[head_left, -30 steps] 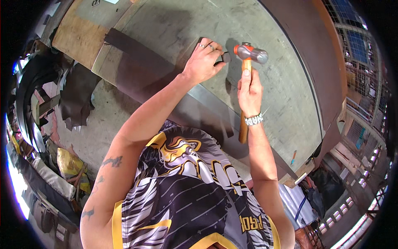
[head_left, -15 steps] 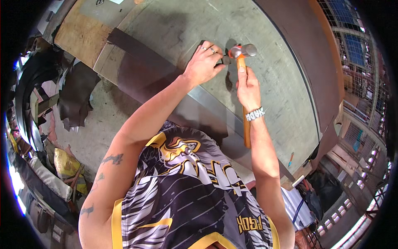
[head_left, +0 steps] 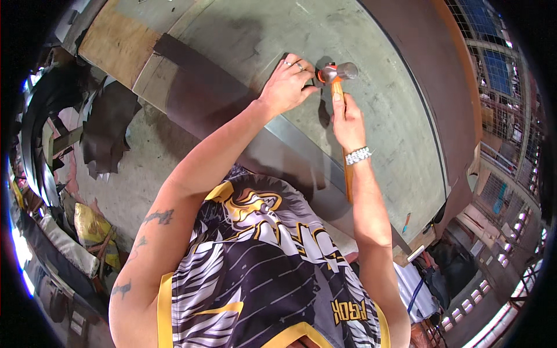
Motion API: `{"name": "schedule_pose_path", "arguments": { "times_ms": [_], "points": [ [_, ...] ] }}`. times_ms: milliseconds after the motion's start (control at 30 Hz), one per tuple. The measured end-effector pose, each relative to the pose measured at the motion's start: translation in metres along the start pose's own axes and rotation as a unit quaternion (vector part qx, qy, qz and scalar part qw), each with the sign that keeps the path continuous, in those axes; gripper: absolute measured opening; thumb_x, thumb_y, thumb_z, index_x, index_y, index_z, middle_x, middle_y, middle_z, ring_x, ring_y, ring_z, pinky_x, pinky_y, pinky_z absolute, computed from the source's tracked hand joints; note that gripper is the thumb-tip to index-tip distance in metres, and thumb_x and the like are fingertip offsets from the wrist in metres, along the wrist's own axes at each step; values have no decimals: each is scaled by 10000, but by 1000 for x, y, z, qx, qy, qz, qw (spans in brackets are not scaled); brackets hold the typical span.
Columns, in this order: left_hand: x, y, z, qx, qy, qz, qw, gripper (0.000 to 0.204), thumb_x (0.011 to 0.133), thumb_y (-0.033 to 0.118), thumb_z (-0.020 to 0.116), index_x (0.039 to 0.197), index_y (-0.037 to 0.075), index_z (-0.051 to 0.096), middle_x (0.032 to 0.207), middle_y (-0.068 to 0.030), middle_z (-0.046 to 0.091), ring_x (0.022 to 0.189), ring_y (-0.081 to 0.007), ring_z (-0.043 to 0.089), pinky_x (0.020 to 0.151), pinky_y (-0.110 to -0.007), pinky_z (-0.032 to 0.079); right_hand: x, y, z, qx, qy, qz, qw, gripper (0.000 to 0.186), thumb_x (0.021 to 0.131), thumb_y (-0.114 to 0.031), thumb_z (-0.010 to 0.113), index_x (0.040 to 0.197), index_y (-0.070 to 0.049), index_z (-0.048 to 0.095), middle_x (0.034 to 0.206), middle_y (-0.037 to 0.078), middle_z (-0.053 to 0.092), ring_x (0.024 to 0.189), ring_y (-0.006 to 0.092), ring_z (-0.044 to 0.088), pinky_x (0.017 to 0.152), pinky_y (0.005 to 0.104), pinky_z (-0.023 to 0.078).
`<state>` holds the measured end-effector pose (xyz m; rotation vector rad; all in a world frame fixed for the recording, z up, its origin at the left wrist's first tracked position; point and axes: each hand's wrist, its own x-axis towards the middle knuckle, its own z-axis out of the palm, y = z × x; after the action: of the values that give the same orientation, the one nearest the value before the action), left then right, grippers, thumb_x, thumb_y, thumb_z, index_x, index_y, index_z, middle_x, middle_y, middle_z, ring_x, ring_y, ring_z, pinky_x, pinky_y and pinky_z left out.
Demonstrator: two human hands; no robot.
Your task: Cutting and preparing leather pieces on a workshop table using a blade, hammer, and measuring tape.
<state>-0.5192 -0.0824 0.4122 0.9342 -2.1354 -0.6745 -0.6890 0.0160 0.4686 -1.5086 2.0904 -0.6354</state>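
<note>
My right hand [head_left: 348, 124] is wrapped round the wooden handle of a hammer [head_left: 346, 71], thumb lying along the handle. Its metal head is over the grey work surface [head_left: 377, 104], just right of my left fingertips. My left hand [head_left: 288, 84] has its fingers bent and drawn together beside the hammer head, with rings on two of them. Something small and dark shows at those fingertips, too hidden to name. Beneath the left hand and forearm runs a long dark brown strip of sheet material [head_left: 200, 68], lying slantwise across the surface.
A shiny grey band [head_left: 296, 139] runs along the near side of the table. A large brown sheet [head_left: 432, 75] covers its right side. Dark cut pieces [head_left: 110, 130] hang at the left. A small orange-and-blue tool [head_left: 407, 223] lies near the right corner.
Both hands stay almost in place. The hammer head has shifted very slightly, remaining close to the left fingertips, and the right wrist has turned a little.
</note>
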Motion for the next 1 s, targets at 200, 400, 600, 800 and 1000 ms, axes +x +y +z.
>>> {"name": "schedule_pose_path", "arguments": {
  "times_ms": [200, 400, 600, 800, 1000],
  "points": [
    [-1, 1, -2, -9, -12, -11, 1000, 262, 744, 187, 808, 935, 33, 715, 1098, -24, 647, 1140, -252, 517, 989, -384, 450, -14, 1, 2, 12, 28, -3, 1000, 414, 1057, -418, 457, 989, -24, 567, 597, 59, 535, 534, 161, 552, 518, 353, 441],
    [-1, -1, -4, -2, -5, -20, 1000, 257, 750, 188, 803, 934, 32, 713, 1101, -16, 644, 1161, -247, 511, 1002, -383, 447, -19, -6, 0, 109, -2, 100, 989, 398, 1060, -395, 454, 1012, -16, 568, 624, 103, 546, 551, 224, 583, 543, 394, 456],
    [-5, -3, 0, -4, -14, -24, 1000, 270, 749, 205, 809, 933, 31, 716, 1090, -15, 649, 1166, -248, 509, 1007, -384, 443, -7, -12, -8, 61, -16, 83, 995, 371, 1054, -374, 462, 1024, -23, 581, 653, 163, 563, 574, 309, 594, 560, 436, 459],
    [-3, 5, -2, 18, 33, -52, 998, 398, 712, 210, 845, 1031, 30, 690, 1202, -66, 601, 1178, -280, 491, 1019, -398, 431, -4, -9, 1, -24, 7, -3, 1000, 389, 1051, -393, 469, 1060, -29, 604, 633, 88, 588, 581, 197, 616, 542, 365, 457],
    [-1, 7, -5, 9, 6, -72, 997, 482, 698, 240, 860, 1075, 45, 631, 1240, -87, 551, 1226, -330, 448, 1053, -442, 403, 2, -13, -1, -31, 2, -23, 999, 402, 1050, -406, 472, 1063, -24, 597, 656, 101, 603, 574, 211, 605, 538, 364, 452]
  ]
}}
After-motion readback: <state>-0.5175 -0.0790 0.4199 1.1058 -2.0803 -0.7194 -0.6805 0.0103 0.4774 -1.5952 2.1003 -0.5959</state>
